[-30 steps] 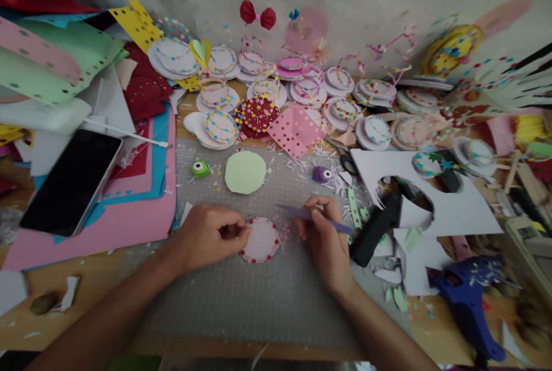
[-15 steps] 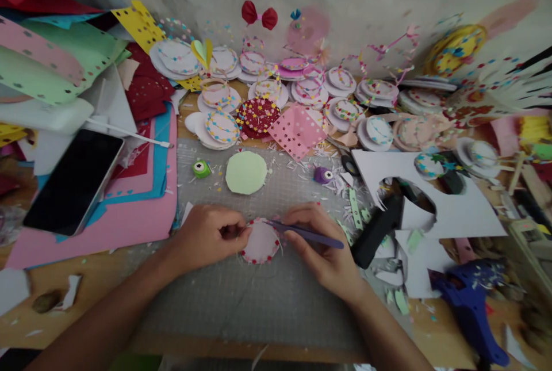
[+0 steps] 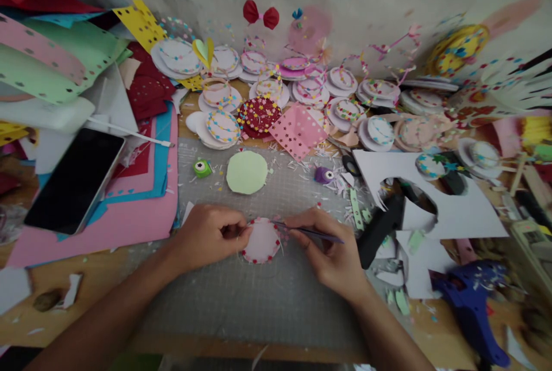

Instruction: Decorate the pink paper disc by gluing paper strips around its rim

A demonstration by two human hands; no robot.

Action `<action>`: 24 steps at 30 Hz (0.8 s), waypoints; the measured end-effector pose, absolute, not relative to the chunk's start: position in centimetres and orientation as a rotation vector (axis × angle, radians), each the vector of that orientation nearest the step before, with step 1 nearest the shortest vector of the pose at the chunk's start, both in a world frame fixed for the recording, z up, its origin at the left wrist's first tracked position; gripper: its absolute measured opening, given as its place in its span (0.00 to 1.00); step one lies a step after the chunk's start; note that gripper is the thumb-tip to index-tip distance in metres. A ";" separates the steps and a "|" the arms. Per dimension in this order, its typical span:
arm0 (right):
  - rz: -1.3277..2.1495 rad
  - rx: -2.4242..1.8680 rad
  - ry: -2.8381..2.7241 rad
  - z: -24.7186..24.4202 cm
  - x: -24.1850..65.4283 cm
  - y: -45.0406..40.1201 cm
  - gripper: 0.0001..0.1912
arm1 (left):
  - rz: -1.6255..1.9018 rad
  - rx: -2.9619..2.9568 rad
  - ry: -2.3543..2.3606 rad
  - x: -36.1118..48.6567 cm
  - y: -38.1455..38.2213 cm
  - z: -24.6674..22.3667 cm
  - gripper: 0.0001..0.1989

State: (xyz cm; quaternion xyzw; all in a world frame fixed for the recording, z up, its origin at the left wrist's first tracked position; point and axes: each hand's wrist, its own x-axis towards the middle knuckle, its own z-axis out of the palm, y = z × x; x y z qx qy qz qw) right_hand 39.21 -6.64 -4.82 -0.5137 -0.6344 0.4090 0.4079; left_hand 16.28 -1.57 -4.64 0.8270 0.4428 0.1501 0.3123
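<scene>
A small pale paper disc (image 3: pixel 261 241) rimmed with red and pink punched shapes lies on the grey cutting mat (image 3: pixel 241 308). At its left edge, the thumb and fingers of my left hand (image 3: pixel 211 236) are pinched together on the rim. My right hand (image 3: pixel 330 250) is closed round slim purple tweezers (image 3: pixel 319 235), whose tip points left at the disc's upper right edge. Whether the tip grips a piece is too small to tell. Loose pink bits (image 3: pixel 284 235) lie just right of the disc. Beyond it sits a light green paper round (image 3: pixel 246 172).
Green (image 3: pixel 201 168) and purple (image 3: pixel 324 175) craft punches flank the green round. At left, a phone (image 3: pixel 75 181) rests on coloured sheets. A blue glue gun (image 3: pixel 468 308), a black-handled tool (image 3: pixel 382 230) and cut white card (image 3: pixel 466 204) lie right. Decorated paper discs (image 3: pixel 222 126) line the wall.
My right hand and the tweezers have shifted slightly right, and the tip has drawn back from the disc's top toward its upper right edge. My left hand stays in place.
</scene>
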 end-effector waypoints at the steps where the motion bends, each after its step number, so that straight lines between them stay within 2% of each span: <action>1: 1.030 -1.297 -1.601 -4.8 39.2 -6.6 0.07 | 0.394 2.184 1.168 16.3 -1.6 -4.6 0.11; 24: 0.973 -1.257 -1.657 -5.0 39.1 -6.8 0.09 | 0.400 2.213 1.198 16.5 -1.7 -4.7 0.11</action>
